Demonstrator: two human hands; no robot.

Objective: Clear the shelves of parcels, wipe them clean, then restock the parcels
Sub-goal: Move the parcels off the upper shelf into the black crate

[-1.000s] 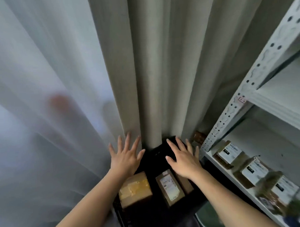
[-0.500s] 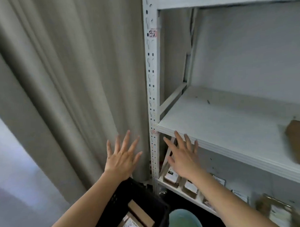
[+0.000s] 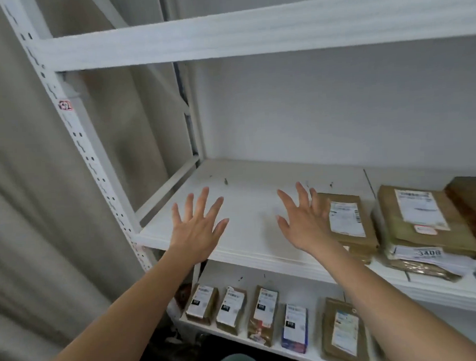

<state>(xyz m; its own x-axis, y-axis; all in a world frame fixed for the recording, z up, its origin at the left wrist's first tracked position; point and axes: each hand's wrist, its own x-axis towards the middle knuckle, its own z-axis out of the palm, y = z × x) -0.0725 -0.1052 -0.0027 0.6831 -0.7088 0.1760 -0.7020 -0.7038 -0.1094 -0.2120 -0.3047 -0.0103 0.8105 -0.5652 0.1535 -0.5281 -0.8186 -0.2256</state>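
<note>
Both the left hand (image 3: 196, 230) and right hand (image 3: 303, 224) are hovering spread and empty over the half-cleared middle shelf (image 3: 246, 207), whose remaining parcels (image 3: 411, 220) are waiting to be removed.

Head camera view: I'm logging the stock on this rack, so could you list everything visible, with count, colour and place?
Shelving rack: one, white, fills the view.
Middle shelf: one, white, bare on its left part, with small dark specks.
Parcels on middle shelf: at least three, brown with white labels, at the right, some stacked.
Parcels on lower shelf: five, four brown and one blue, white labels, in a row.
Curtain: one, beige, left of the rack.
Tag: one, red and white, on the left post.
Left hand: fingers spread, holding nothing, over the shelf.
Right hand: fingers spread, holding nothing, beside the nearest parcel.
</note>
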